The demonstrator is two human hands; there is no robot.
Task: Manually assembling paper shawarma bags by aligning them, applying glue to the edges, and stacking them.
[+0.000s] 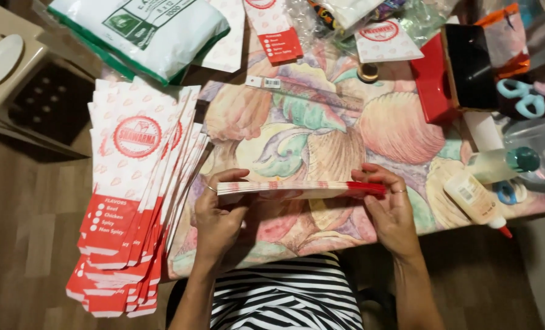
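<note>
Both hands hold a flat stack of red-and-white paper sleeves (303, 189) edge-on above the table. My left hand (219, 214) grips its left end, thumb on top. My right hand (389, 208) grips the red right end. To the left, a fanned pile of the same red-and-white printed paper sleeves (132, 189) lies over the table's left edge.
The table wears a cloth with a fruit pattern (321, 128). A glue bottle with a red tip (475, 200) lies at the right, next to a clear bottle (510, 160) and blue scissors (523, 98). A red box (434, 82) and plastic packs (144, 30) sit at the back.
</note>
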